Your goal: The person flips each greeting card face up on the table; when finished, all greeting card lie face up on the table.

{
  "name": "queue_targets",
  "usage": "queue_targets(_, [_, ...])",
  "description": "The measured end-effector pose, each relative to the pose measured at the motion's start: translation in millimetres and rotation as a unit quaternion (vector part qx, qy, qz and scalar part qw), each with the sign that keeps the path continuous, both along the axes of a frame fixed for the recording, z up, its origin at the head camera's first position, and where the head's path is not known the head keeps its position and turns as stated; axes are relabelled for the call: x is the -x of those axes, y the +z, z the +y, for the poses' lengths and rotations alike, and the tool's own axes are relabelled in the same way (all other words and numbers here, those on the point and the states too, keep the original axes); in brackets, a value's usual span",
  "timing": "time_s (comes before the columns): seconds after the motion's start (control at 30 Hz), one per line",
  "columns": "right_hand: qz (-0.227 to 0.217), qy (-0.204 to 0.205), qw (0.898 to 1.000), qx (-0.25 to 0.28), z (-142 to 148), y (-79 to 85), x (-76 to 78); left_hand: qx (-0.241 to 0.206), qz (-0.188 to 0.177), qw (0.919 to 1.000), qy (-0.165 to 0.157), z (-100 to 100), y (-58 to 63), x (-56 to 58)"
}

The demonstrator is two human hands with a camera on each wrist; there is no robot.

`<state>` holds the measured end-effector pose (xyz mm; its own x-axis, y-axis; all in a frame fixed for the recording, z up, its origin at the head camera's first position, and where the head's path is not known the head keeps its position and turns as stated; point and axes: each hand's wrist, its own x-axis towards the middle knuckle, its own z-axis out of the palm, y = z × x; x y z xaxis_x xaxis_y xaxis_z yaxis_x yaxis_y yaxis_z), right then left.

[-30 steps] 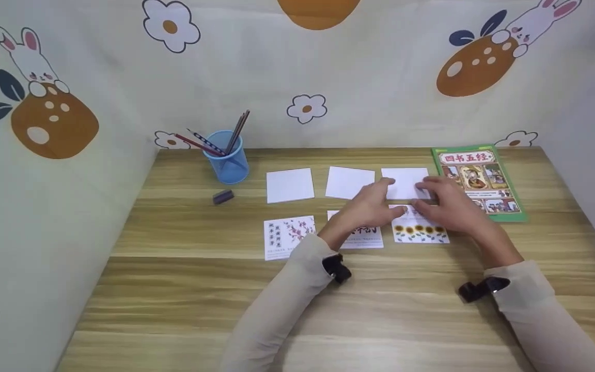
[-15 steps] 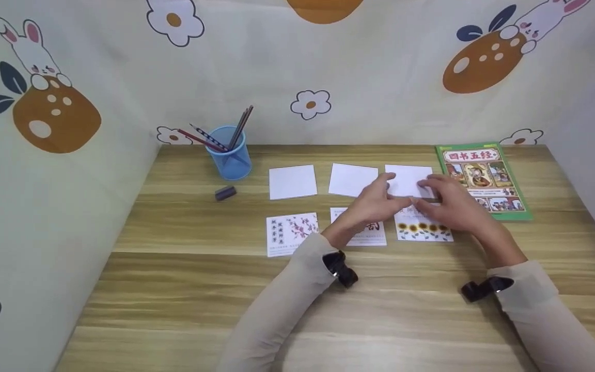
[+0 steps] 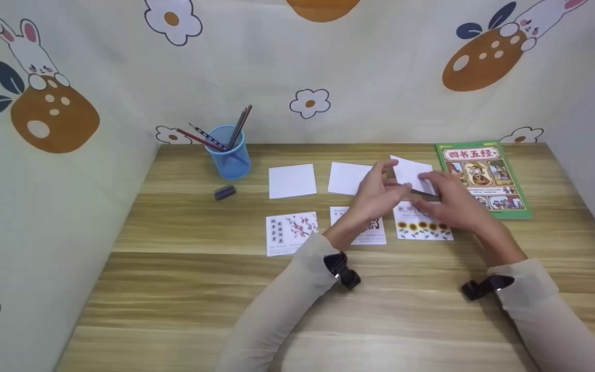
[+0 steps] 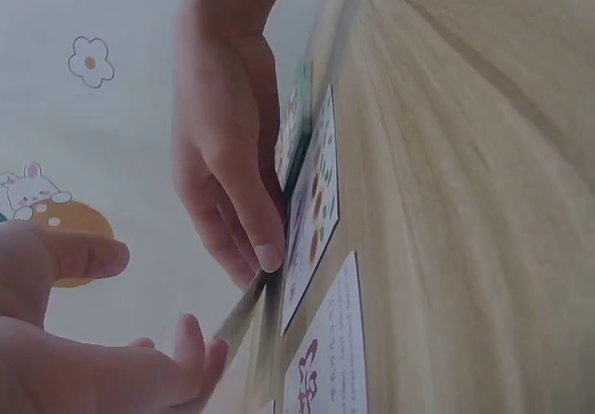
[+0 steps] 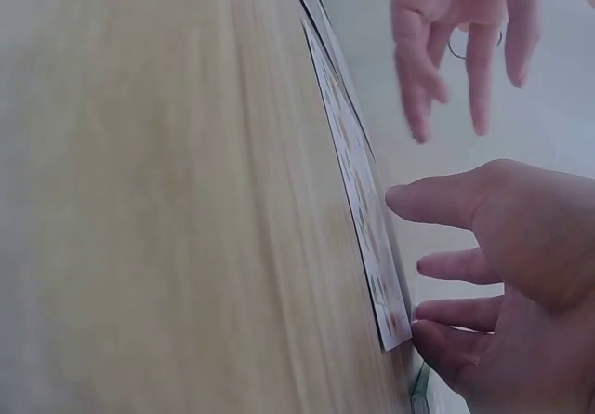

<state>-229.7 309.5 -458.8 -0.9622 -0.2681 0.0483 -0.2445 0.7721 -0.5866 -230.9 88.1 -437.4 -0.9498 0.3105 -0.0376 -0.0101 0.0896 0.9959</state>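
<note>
Card (image 3: 412,173), white side up, tilted with its far left corner raised; toward the bench's (image 3: 184,299) far edge, right of centre, just left of the green book (image 3: 483,175) near the far right corner. Left hand (image 3: 373,199): at the card's left edge, fingers touching it, thumb spread well apart. Right hand (image 3: 455,201): at the card's right edge, fingers wide of the thumb; firmness of contact cannot be told. Two white cards (image 3: 292,182): flat, same row, leftward. Three printed cards (image 3: 424,228): row nearer the front edge. Pencil cup (image 3: 233,164): near the far left corner. Step, by judgement: tipping the card up. Next move seems to call for light, even guidance at opposite edges.
</note>
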Motion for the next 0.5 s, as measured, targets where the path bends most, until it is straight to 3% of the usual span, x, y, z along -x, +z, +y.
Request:
queue_targets(0.13, [0.034, -0.026, 0.999, 0.034, -1.5, 0.5, 0.4, -0.086, -0.007, 0.9962, -0.016, 2.4, 0.4, 0.2])
queue_targets(0.23, [0.075, -0.051, 0.994, 0.059, -2.3, 0.7, 0.5, -0.114, -0.016, 0.9926, -0.038, 3.2, -1.2, 0.6])
queue_targets(0.33, [0.088, -0.083, 0.990, 0.075, -2.5, 2.2, 0.1, -0.089, -0.022, 0.9943, -0.053, 3.4, -3.9, 0.7])
queue_targets(0.5, [0.049, -0.126, 0.987, 0.088, -3.1, 7.0, -1.4, -0.015, -0.024, 0.9967, -0.076, 2.8, -9.0, 1.5])
